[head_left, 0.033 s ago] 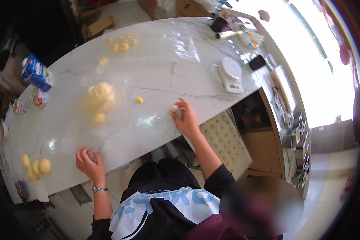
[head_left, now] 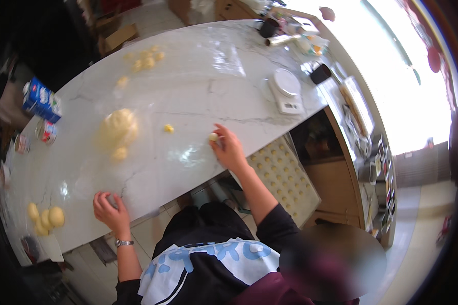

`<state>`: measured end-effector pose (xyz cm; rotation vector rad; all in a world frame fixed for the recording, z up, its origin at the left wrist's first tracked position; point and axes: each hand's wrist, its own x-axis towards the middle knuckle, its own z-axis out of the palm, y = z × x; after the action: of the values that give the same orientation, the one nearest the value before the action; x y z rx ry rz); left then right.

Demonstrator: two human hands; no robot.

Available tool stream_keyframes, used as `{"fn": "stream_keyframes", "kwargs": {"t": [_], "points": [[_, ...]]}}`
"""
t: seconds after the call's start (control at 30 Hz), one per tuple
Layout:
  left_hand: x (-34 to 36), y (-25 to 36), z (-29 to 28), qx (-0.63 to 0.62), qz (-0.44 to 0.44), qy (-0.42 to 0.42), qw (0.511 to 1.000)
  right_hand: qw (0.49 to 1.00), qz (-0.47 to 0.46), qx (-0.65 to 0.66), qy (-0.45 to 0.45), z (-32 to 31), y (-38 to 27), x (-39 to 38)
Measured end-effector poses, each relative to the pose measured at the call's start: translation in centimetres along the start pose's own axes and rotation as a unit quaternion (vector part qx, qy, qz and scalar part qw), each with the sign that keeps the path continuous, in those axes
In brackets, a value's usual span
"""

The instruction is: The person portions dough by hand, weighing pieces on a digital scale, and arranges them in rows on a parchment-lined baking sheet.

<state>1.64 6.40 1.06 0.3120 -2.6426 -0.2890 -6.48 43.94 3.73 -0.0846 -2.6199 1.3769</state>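
Note:
Between the curled fingertips and thumb of my right hand is a small pale dough ball, just above the marble table. My left hand rests at the near edge, fingers loosely curled and thumb apart, with nothing visible in its grip. A small yellow piece lies left of my right hand. A large dough mound sits under clear plastic, with more small dough pieces farther back. Several smooth dough balls lie at the left.
A tray of dough balls is below the table's right edge. A white scale, dark mug and wrap roll are at the back right. A blue carton and two cans stand left. A counter lines the window.
The view has shifted slightly, so the table's things appear a little left. My right hand has shifted a little left with the ball, and my left hand sits slightly lower in the picture.

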Motion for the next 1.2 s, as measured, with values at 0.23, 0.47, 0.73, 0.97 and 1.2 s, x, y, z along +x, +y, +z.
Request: {"fn": "stream_keyframes", "kwargs": {"t": [0.23,0.47,0.73,0.97,1.2], "points": [[-1.5,-2.3,0.8,0.099,0.073,0.130,0.984,0.912,0.174,0.366,0.062,-6.9,6.3,-12.6],[-0.3,6.9,5.4,0.139,0.049,-0.023,0.989,0.706,0.477,0.311,0.421,-13.8,27.3,-38.6],[2.5,-0.6,7.2,0.252,0.188,-0.095,0.945,0.733,0.447,0.035,0.511,-20.6,37.4,-40.3],[2.7,0.8,5.0,0.304,0.191,-0.147,0.922,0.788,0.452,-0.021,0.417,-20.9,41.7,-40.0],[3.4,-0.9,5.2,0.285,0.203,-0.161,0.923,0.811,0.395,-0.106,0.418,-20.4,40.7,-40.6]]}}
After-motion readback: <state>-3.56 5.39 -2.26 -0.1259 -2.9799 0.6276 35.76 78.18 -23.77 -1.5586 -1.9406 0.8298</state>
